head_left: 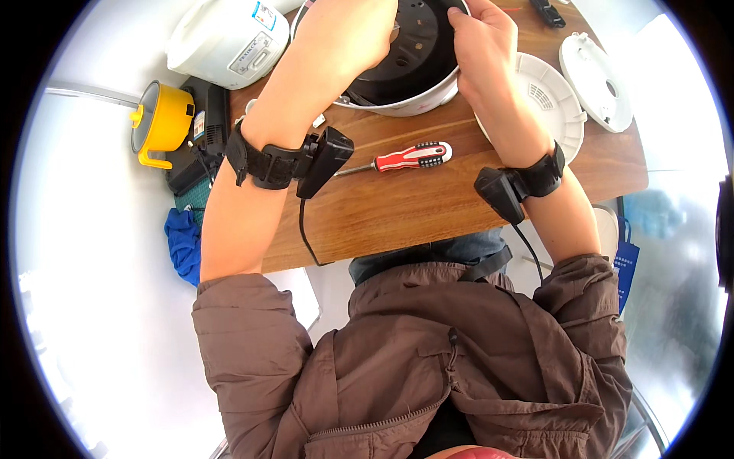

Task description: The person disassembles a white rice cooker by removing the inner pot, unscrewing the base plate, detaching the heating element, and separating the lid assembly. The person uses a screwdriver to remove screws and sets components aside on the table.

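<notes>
A round white rice cooker housing (413, 105) with a dark inner shell (417, 50) stands at the table's far edge. My left hand (348, 30) is over its left side, closed, with the fingertips out of sight; whatever it holds cannot be made out. On the right, my right hand (487, 42) grips the housing's rim, thumb over the edge. A red and white screwdriver (413, 156) lies on the table between my forearms. Under my right forearm is a white round vented cover (547, 103), and a white oval lid (596, 80) lies beyond it.
Another white rice cooker (229, 42) stands at the back left. Left of the wooden table (367, 214) are a yellow pot (164, 122) and a blue cloth (183, 243). A black object (547, 13) lies far right. Cables hang from my wrist-mounted devices.
</notes>
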`<move>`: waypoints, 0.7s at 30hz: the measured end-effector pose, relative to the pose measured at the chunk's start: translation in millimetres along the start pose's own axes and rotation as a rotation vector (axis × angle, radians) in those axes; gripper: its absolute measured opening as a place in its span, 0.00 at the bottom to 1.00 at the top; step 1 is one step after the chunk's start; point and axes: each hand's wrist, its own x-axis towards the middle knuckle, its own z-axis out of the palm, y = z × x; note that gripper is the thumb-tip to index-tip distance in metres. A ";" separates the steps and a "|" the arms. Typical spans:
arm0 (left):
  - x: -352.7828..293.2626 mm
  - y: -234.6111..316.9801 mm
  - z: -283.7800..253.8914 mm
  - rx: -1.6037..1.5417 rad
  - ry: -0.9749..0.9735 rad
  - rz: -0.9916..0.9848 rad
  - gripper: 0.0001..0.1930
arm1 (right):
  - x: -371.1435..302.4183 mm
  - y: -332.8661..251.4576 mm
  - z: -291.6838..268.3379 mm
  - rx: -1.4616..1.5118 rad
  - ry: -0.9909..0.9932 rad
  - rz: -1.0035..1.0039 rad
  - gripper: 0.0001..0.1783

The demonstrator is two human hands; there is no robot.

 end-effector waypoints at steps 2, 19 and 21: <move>-0.9 -1.1 -1.2 -0.003 -0.021 -0.016 0.09 | -2.1 2.5 1.3 0.024 -0.017 -0.024 0.19; 8.7 -25.0 -14.1 -0.217 -0.066 -0.157 0.13 | 2.1 -10.7 18.3 0.194 -0.052 -0.024 0.19; 1.9 -18.8 -24.7 -0.347 -0.034 -0.199 0.13 | 3.2 -11.9 13.4 0.205 -0.045 -0.005 0.19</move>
